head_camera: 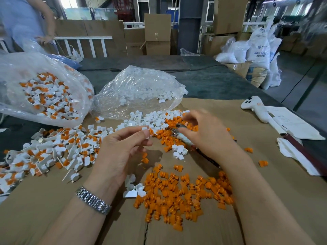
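My left hand (122, 149) pinches a small white plastic cap (146, 132) between thumb and fingertips above the cardboard sheet (53, 209). My right hand (207, 133) grips pliers (184, 138) whose metal jaws point left toward the cap; its fingers are blurred over the far orange and white pile (169, 121). A heap of loose orange plugs (184, 191) lies in front of me. Assembled white-and-orange pieces (53, 149) are piled at the left.
An open plastic bag of assembled pieces (47, 96) sits at far left, a clear bag of white caps (141, 89) behind the piles. A white controller (256, 108), papers (293, 124) and a cloth (297, 156) lie right. Another person (26, 23) stands back left.
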The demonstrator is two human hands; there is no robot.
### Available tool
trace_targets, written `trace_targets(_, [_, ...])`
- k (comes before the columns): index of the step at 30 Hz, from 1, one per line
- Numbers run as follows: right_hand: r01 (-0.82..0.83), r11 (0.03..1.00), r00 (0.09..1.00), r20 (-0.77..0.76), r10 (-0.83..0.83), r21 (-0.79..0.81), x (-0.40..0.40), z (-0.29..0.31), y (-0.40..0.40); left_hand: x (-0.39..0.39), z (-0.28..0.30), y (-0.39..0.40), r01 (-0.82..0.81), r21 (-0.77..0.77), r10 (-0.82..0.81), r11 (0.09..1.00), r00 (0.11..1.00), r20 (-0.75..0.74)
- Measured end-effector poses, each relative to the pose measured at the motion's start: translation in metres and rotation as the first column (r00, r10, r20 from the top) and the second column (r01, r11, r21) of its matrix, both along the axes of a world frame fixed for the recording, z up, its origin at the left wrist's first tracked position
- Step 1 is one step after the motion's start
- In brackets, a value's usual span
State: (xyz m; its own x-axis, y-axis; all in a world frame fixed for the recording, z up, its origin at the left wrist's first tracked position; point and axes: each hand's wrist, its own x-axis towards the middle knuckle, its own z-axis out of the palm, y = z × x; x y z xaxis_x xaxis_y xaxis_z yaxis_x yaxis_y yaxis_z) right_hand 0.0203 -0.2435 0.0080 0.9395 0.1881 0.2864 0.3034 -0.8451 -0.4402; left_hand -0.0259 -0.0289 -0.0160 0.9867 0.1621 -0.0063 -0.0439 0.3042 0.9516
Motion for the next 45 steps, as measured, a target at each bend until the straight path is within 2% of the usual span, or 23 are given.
trace_targets(1, [0.104,0.988,0.991,-0.073,-0.112,-0.114,0.003,-0.002,-0.007,0.001,0.000,0.000,-0.005,-0.003,0.005,1.000,1.000,-0.002])
trace_targets(3, [0.172,0.950,0.951,-0.207,-0.229,-0.263,0.008,-0.007,-0.017,0.001,-0.001,0.001,-0.016,0.001,0.016,1.000,1.000,-0.001])
trace_targets(5, [0.135,0.943,0.936,-0.274,-0.222,-0.303,0.008,-0.011,-0.018,0.002,-0.001,0.002,-0.022,0.017,0.022,1.000,1.000,0.006])
trace_targets(10, [0.053,0.911,0.952,-0.254,-0.169,-0.409,0.005,-0.012,-0.014,0.001,-0.001,0.002,-0.035,0.030,0.034,0.999,0.999,0.031])
trace_targets(13, [0.066,0.916,0.968,-0.196,-0.155,-0.396,0.004,-0.011,-0.012,0.001,-0.001,0.001,-0.035,0.028,0.034,0.999,0.999,0.040])
trace_targets(15, [0.082,0.939,0.978,-0.153,-0.140,-0.334,0.003,-0.009,-0.012,0.000,0.000,0.001,-0.041,0.015,0.041,0.999,0.998,0.045])
trace_targets(20, [0.024,0.999,0.994,-0.106,-0.020,0.036,-0.004,0.005,-0.006,0.000,0.001,0.003,-0.068,-0.026,0.070,0.997,0.995,0.078])
trace_targets(23, [-0.113,0.985,0.981,-0.143,0.132,0.134,-0.011,0.011,0.000,-0.001,0.003,0.002,-0.078,-0.071,0.085,0.994,0.991,0.106])
trace_targets(26, [-0.234,0.968,0.940,-0.234,0.250,0.094,-0.018,0.010,0.009,-0.002,0.005,0.001,-0.106,-0.111,0.120,0.988,0.984,0.131])
trace_targets(33, [-0.318,0.946,0.935,-0.183,0.303,-0.058,-0.032,0.013,0.022,-0.001,0.004,0.000,-0.135,-0.072,0.145,0.988,0.977,0.155])
trace_targets(45, [-0.325,0.946,0.931,-0.182,0.317,-0.012,-0.032,0.002,0.030,0.000,-0.001,0.000,-0.176,0.014,0.172,0.984,0.973,0.154])
